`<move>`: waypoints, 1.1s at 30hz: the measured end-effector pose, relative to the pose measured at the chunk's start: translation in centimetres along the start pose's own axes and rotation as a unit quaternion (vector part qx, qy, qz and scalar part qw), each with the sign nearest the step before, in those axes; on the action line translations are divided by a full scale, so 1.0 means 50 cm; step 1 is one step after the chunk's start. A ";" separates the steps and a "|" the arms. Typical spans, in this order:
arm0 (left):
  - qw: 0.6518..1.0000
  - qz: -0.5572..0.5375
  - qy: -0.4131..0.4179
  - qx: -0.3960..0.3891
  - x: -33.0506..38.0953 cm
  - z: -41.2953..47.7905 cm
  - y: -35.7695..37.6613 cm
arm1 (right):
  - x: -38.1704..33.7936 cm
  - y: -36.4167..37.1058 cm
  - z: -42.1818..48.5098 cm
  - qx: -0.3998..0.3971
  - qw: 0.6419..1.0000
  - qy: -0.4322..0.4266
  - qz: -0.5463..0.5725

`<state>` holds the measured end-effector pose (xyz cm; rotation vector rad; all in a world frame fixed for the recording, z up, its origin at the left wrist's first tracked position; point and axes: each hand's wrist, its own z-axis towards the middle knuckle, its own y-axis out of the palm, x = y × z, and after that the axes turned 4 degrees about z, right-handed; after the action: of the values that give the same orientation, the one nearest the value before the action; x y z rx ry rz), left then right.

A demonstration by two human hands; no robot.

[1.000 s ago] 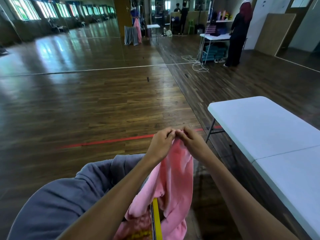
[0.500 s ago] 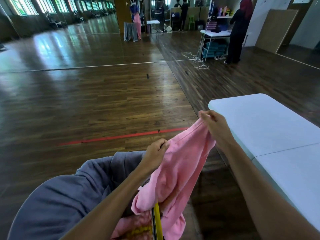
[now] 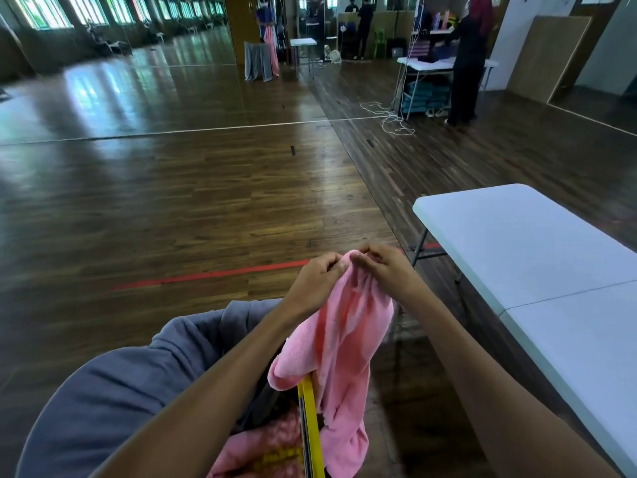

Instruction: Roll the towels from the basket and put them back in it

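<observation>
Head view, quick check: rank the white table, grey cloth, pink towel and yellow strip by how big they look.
1. white table and grey cloth: look alike, both cut off by the frame, so not ranked.
2. pink towel.
3. yellow strip.

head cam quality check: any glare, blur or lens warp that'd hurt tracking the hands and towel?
Head view: light from the windows glares off the floor at top left. Head view: wide-angle stretch enlarges the forearms at the bottom edge. Head view: left hand, right hand and pink towel are evenly lit, with slightly soft fingertips. Head view: the far background is soft.
</observation>
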<state>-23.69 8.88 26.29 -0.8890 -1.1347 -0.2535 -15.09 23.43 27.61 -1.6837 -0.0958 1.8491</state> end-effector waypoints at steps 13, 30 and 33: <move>0.999 0.009 0.047 0.019 0.090 0.080 -0.060 | -0.112 -0.079 0.042 -0.040 0.997 -0.004 0.061; 0.989 0.035 0.113 -0.091 0.092 0.066 -0.084 | -0.124 -0.099 -0.015 0.094 0.992 0.025 0.084; 0.978 0.032 0.153 -0.136 0.135 0.085 -0.071 | -0.127 -0.095 -0.028 0.041 0.989 0.036 0.140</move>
<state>-25.73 11.34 34.41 -1.0837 -0.7957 -0.4844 -12.00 23.65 35.06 -1.7770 0.2558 1.9593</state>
